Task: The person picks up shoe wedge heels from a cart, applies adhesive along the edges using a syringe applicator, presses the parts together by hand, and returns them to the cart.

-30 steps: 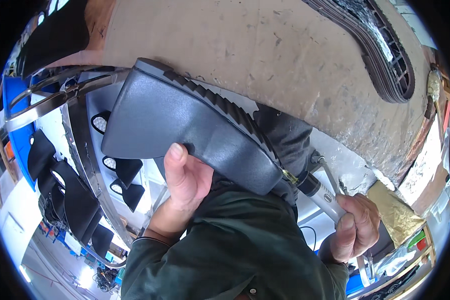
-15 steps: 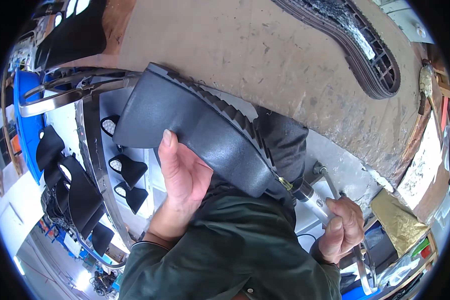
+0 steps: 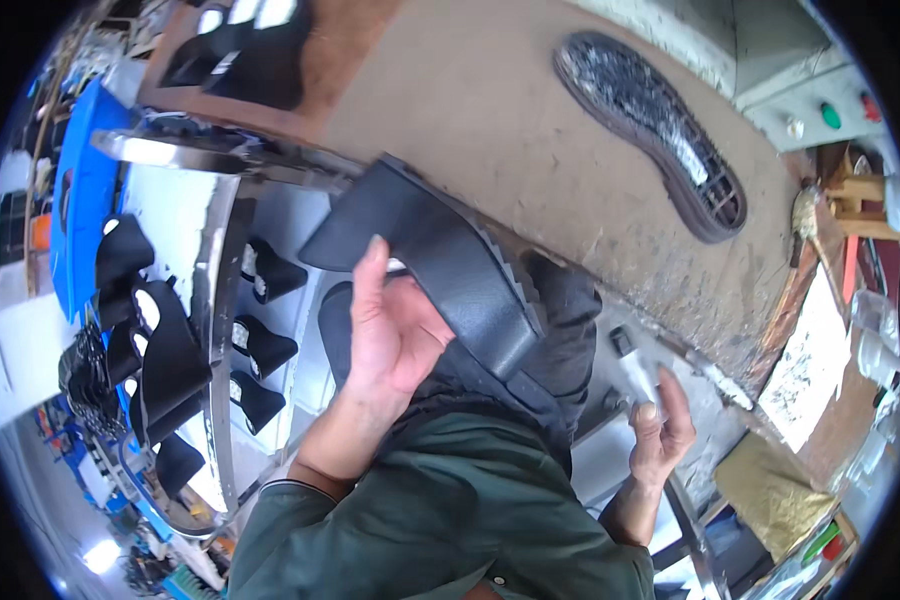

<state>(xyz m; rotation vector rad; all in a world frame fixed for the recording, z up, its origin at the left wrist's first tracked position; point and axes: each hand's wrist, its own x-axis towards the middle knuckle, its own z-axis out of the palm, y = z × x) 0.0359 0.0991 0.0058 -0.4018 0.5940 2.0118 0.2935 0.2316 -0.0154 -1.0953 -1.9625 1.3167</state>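
Observation:
My left hand (image 3: 395,335) supports a thick black wedge shoe sole (image 3: 450,265) from its near side. The thumb lies against the smooth side wall, and the other fingers are hidden beneath it. A row of ridged tread shows along the sole's far edge. To the right, my right hand (image 3: 660,430) grips a silver cylindrical hand tool (image 3: 634,372) with a dark tip. That tip points up and left, apart from the sole. What kind of tool it is does not show clearly.
On the brown-topped bench (image 3: 460,90) ahead lies a dark brown shoe outsole (image 3: 660,140) with a hollow grid inside. Several black wedge soles (image 3: 170,350) hang or stand on a rack at left. A metal bar (image 3: 170,150) crosses beside them. Gold-coloured sheeting (image 3: 770,495) lies at lower right.
The tool has come away from the sole's front end, and my right hand has moved up with it. My left hand still holds the sole, now tilted more steeply. The view has shifted.

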